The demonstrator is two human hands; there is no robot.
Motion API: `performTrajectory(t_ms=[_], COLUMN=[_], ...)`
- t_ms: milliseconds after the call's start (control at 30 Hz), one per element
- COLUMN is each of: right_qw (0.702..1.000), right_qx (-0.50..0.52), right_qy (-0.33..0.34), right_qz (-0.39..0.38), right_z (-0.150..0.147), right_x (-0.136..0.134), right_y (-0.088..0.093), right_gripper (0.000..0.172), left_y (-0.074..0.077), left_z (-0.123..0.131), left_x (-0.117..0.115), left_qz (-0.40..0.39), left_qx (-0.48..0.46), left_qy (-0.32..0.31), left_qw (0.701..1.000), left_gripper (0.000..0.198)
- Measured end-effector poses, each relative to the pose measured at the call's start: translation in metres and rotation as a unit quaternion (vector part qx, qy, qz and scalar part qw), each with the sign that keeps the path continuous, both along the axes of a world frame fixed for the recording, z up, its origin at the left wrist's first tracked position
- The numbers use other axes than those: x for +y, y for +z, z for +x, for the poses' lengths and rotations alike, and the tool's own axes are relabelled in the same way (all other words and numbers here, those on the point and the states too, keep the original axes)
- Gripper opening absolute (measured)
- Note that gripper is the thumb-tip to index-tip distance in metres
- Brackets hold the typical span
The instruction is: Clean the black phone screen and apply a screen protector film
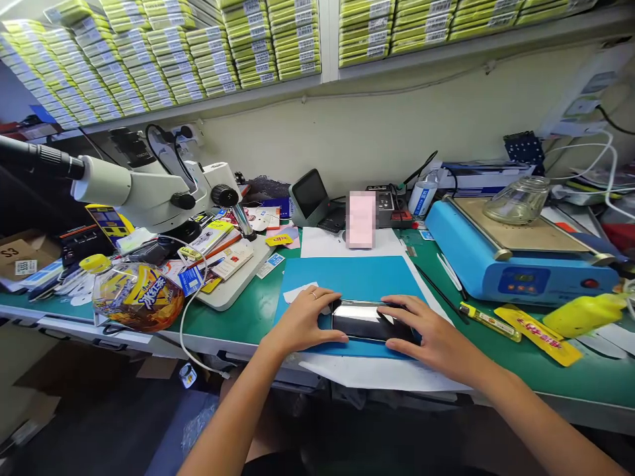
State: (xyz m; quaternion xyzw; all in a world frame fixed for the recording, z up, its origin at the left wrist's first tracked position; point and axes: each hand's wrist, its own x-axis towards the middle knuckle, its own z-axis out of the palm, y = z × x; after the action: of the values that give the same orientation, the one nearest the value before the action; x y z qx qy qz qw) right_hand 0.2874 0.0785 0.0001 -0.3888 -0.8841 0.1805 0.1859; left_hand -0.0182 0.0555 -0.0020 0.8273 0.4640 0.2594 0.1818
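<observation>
A black phone (364, 320) with a glossy screen lies flat on a blue mat (352, 277) near the front edge of the green bench. My left hand (305, 320) grips its left end, thumb along the near edge and fingers over the far edge. My right hand (426, 334) holds the right end the same way, fingers curled over the top. A small white scrap (300, 291) lies on the mat just behind my left hand. White paper (377, 373) pokes out beneath the mat.
A white microscope (149, 188) stands on its base at the left, with a bottle (133, 294) in front. A blue heating machine (506, 251) with a glass jar (518, 198) is at the right. A yellow cutter (489, 320), yellow bottle (585, 314) and stacked boxes on shelves (198, 59).
</observation>
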Motion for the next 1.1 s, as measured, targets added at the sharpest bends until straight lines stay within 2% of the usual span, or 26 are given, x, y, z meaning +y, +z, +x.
performTrajectory(t_ms=[667,1100], right_qw=[0.999,1.000], right_qx=[-0.019,-0.010], right_qy=[0.017,0.012], right_qz=[0.028,0.005], right_z=[0.0009,0.0017], right_x=[0.0026,0.0030], right_y=[-0.0054,-0.0062], right_gripper=[0.054,0.054], left_y=[0.0023,0.0031], left_z=[-0.0020,-0.0023], left_x=[-0.0001,-0.0010], left_qz=[-0.023,-0.017], left_qx=[-0.037,-0.039], left_qy=[-0.015,-0.010], left_qw=[0.999,0.999], left_gripper=[0.066,0.062])
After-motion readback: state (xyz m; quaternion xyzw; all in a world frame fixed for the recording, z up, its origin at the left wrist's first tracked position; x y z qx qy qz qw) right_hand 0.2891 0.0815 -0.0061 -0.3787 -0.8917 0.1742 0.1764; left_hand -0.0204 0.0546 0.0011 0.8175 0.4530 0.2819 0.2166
